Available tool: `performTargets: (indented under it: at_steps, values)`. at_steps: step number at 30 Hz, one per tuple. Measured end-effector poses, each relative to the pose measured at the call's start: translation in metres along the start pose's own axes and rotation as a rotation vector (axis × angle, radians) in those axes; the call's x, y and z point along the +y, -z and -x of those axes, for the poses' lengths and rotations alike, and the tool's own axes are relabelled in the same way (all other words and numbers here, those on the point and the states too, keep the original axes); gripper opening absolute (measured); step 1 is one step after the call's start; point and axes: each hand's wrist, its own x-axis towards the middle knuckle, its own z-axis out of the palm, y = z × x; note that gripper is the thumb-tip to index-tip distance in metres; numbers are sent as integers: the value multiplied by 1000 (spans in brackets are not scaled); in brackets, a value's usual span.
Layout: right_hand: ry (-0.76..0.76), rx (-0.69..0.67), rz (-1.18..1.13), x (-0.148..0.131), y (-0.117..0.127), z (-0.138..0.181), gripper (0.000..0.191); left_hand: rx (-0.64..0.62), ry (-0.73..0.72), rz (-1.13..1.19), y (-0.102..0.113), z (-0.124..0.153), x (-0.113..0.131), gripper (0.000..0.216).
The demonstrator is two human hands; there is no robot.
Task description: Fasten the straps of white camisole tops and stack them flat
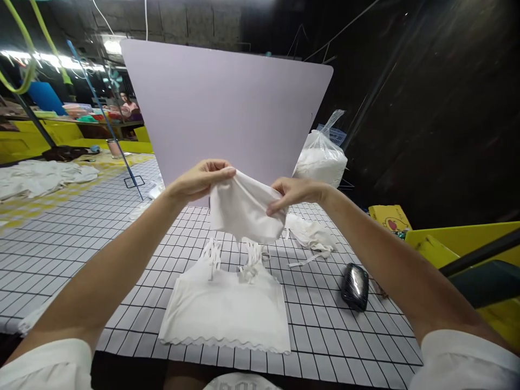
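Between my two hands a white fabric garment is held up above the table, its exact kind hard to make out. My left hand pinches its upper left corner between thumb and fingers. On the other side my right hand grips its right edge, thumb in front. Below lies a neat stack of white camisole tops, straps pointing away from me and scalloped hems toward me. Another crumpled white strappy garment rests on the table to the right, behind the stack.
A pale lilac board stands upright behind my hands. On the grid-patterned tablecloth sits a shiny black case. A clear bag of white goods is at back right, white cloth at left. A person sits far back.
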Motion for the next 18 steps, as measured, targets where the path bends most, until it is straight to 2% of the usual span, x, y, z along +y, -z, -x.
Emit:
performTargets:
  at_steps: [2,5,8,10,12,14,16,18]
  values:
    - [-84,-6,97,13,4,8,42,93,-36,-19,12,8,13,38]
    - [-138,61,151,27,7,20,38,170,-23,-102,30,18,26,35]
    - [-134,117,61,30,12,34,36,193,17,-187,42,26,32,32]
    - [-85,155,26,27,13,40,34,214,11,-224,43,29,33,31]
    - [-7,232,21,20,7,36,32,208,1,-252,33,27,32,29]
    - [121,301,-67,8,-7,22,42,142,9,-289,16,20,30,28]
    - [281,288,-269,-3,-25,0,58,37,30,-335,-4,11,29,26]
    - [363,219,-446,-11,-39,-19,56,-47,43,-380,-18,5,29,25]
